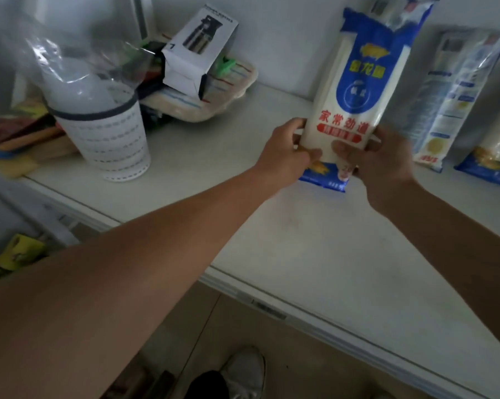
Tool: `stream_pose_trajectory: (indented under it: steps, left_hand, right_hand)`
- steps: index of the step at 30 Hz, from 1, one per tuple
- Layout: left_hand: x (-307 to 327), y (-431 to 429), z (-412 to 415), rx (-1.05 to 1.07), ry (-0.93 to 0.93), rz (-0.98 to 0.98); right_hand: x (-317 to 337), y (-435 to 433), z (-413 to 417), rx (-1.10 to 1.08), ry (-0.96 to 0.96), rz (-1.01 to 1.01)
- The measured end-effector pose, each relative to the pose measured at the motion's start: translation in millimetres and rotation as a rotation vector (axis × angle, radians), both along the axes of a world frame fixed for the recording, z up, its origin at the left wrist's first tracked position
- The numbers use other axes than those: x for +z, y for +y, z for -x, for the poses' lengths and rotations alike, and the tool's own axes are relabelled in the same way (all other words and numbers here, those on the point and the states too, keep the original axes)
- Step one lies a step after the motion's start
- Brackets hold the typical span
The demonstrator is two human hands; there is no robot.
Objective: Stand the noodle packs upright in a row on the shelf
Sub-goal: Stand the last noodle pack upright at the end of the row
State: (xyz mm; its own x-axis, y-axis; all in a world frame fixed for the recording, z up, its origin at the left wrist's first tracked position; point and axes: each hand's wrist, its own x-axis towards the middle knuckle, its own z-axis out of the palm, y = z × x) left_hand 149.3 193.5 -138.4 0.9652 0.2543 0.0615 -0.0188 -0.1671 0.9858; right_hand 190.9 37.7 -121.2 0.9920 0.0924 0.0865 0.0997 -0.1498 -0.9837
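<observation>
A tall white and blue noodle pack (364,82) with red lettering stands upright on the white shelf (315,240), its top leaning against the back wall. My left hand (286,154) grips its lower left side and my right hand (378,162) grips its lower right side. Right of it a second noodle pack (456,102) stands leaning on the wall. A third pack (496,156) shows at the right frame edge, partly cut off.
At the left of the shelf stand a white perforated cup holding a clear plastic bag (99,110), a white box with a product picture (196,53) on a flat tray, and coloured packets (21,133). The shelf's front edge (271,306) runs diagonally; floor and a shoe lie below.
</observation>
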Motion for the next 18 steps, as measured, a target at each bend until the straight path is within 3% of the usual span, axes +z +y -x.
stream_pose_trajectory:
  steps: [9, 18]
  left_hand:
    - [-8.7, 30.7, -71.1, 0.247, -0.096, -0.099]
    - [-16.0, 37.0, -105.5, 0.312, -0.166, -0.186]
  right_hand:
    - [-0.3, 71.0, -65.9, -0.074, -0.158, 0.090]
    - [-9.4, 87.4, -102.2, -0.099, -0.192, 0.138]
